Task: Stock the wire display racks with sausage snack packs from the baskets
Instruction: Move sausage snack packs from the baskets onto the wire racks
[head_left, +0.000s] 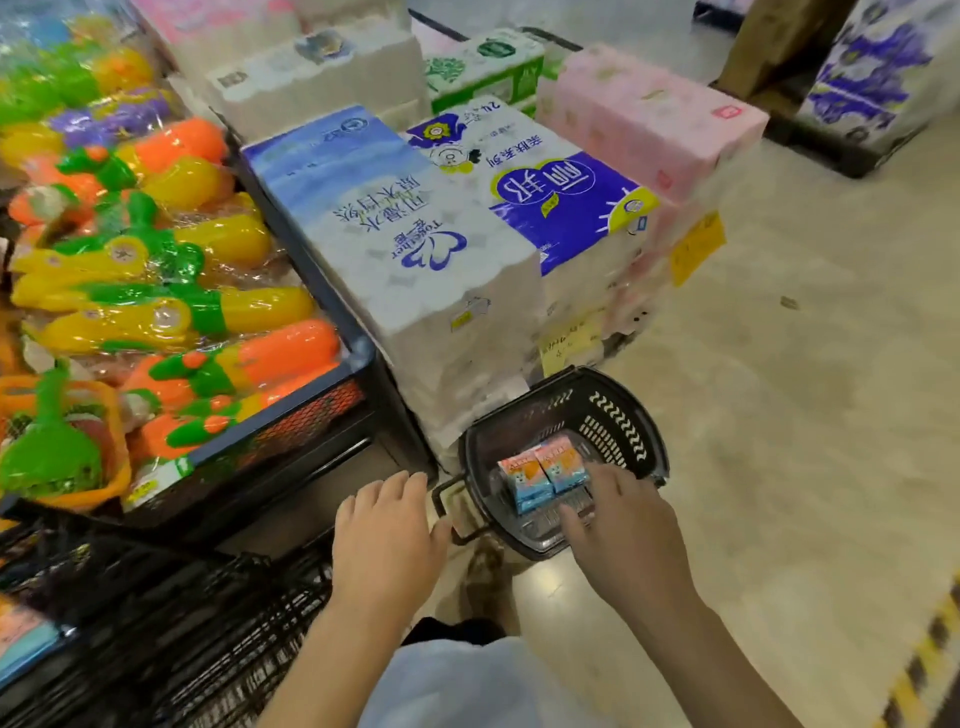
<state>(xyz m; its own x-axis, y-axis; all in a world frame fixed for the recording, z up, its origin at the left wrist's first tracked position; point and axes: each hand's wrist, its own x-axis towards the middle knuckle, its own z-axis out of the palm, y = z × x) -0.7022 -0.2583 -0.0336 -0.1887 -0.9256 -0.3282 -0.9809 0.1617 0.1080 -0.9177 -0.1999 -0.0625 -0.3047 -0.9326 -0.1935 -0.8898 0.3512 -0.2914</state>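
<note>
Down on the floor, a black plastic shopping basket (626, 397) stands against a stack of toilet paper packs (415, 249). Two sausage snack packs (545, 475) lie side by side in its bottom. The right hand (628, 530) reaches into the basket, fingers at the packs' near edge; whether they grip cannot be told. The left hand (387, 540) hovers with relaxed, spread fingers, holding nothing, between the basket's handle and a black wire display rack (208, 623).

One basket (621, 415) holds two packs (525, 483). My left hand (387, 540) and right hand (623, 525) make two. One bin (363, 354) carries water guns (156, 317), too overlapped to count.
</note>
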